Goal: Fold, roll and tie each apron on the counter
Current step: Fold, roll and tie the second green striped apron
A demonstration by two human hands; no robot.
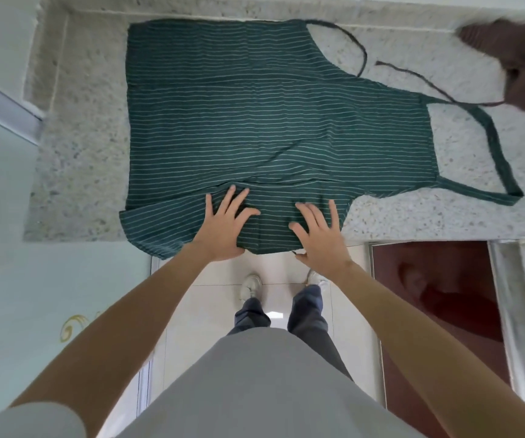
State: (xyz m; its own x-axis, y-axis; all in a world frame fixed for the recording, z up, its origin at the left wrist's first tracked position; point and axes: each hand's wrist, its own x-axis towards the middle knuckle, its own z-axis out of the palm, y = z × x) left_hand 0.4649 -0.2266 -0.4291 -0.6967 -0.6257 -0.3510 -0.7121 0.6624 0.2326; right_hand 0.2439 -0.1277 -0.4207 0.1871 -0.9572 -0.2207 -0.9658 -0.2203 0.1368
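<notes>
Two hands: both are lying flat with fingers spread apart, gripping nothing.
Left hand (226,224): is pressing the near part of the apron, just left of the right hand.
Right hand (319,235): is pressing the same near hem where it is hanging over the counter's edge.
Apron (254,121): is lying spread across the counter (81,153), green-striped, bib pointing right, one diagonal crease near the middle.
Straps: neck loop (495,147) and waist tie (419,80) are trailing loose.
Another person's hand (520,67): is blurring at the far right, near a tie.
Progress: smoothing only, I judge; folding, rolling and tying are all remaining.
</notes>
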